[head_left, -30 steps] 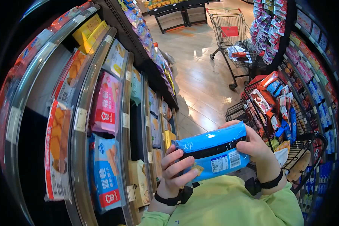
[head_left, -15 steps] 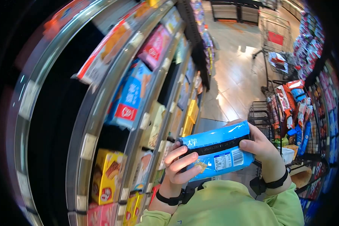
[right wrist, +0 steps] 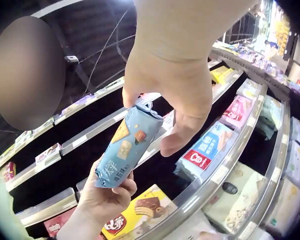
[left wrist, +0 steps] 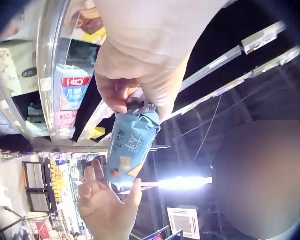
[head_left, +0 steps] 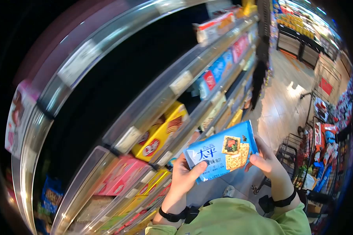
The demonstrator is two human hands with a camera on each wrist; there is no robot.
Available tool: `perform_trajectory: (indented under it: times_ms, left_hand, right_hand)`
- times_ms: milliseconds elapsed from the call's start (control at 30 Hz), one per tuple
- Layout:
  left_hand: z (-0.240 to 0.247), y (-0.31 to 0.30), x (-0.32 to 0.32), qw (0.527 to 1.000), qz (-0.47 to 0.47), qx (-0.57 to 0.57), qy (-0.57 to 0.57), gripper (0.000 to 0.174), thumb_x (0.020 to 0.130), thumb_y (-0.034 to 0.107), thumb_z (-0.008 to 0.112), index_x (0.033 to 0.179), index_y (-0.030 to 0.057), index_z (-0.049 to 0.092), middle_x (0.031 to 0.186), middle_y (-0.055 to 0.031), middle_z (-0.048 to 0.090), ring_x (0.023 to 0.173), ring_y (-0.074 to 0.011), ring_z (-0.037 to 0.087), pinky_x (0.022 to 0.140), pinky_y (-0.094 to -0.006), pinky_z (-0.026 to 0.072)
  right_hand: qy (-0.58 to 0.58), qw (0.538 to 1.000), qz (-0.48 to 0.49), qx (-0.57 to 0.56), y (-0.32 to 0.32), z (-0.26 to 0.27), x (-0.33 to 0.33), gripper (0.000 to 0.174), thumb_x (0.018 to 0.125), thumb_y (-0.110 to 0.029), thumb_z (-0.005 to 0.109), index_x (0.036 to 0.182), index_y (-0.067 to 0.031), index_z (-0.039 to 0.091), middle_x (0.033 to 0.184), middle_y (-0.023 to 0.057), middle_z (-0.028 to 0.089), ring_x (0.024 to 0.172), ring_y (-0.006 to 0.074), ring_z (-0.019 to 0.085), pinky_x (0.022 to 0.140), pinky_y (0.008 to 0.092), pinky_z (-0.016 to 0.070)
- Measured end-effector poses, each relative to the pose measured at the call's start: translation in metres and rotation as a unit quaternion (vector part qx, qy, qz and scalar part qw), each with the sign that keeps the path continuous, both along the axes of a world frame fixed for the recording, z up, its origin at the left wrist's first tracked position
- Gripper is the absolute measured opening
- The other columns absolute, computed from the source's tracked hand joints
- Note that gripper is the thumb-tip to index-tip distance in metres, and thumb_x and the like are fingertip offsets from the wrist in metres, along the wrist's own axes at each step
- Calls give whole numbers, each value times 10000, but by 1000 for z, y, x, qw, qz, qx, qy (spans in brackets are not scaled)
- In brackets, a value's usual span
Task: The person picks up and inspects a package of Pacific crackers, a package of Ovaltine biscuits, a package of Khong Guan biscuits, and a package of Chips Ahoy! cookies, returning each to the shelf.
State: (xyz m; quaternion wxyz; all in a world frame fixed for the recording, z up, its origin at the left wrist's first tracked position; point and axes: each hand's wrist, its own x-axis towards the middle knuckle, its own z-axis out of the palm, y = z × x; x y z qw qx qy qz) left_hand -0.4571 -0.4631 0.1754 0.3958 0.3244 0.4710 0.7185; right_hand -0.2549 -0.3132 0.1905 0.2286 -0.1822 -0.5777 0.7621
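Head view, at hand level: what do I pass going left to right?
pink boxes on the shelf → left grip → blue cracker pack → right grip → wire cart of snacks

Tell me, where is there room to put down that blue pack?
The dark shelf bay above the yellow box looks bare enough for the pack. The aisle floor beside the cart is open too. Crowded: the lower rows with pink boxes, and that cart, heaped with snacks.

Head above, wrists beneath shared packet (head_left: pixel 220 150)
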Motion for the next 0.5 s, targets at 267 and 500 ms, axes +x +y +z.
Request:
perform_trajectory:
  times_ms: [267, 500]
  left_hand:
    - [33, -172, -61, 989, 96, -8, 110, 447, 874, 200, 714, 1234, 3, 536, 1055, -38, 628, 987, -107, 577, 869, -306, 485]
    - [71, -316, -82, 954, 234, 40, 183, 659, 854, 137, 711, 1411, 29, 376, 1162, -110, 582, 1037, -156, 582, 873, -301, 490]
  right_hand:
    - [115, 991, 59, 30, -124, 19, -108, 672, 825, -225, 715, 1363, -23, 365, 1229, 87, 536, 1083, 191, 551, 817, 359, 515]
    - [146, 971, 143, 127, -223, 30, -184, 927, 735, -345, 794, 1410, 41, 289, 1301, 118, 486, 1179, 187, 506, 999, 348, 414]
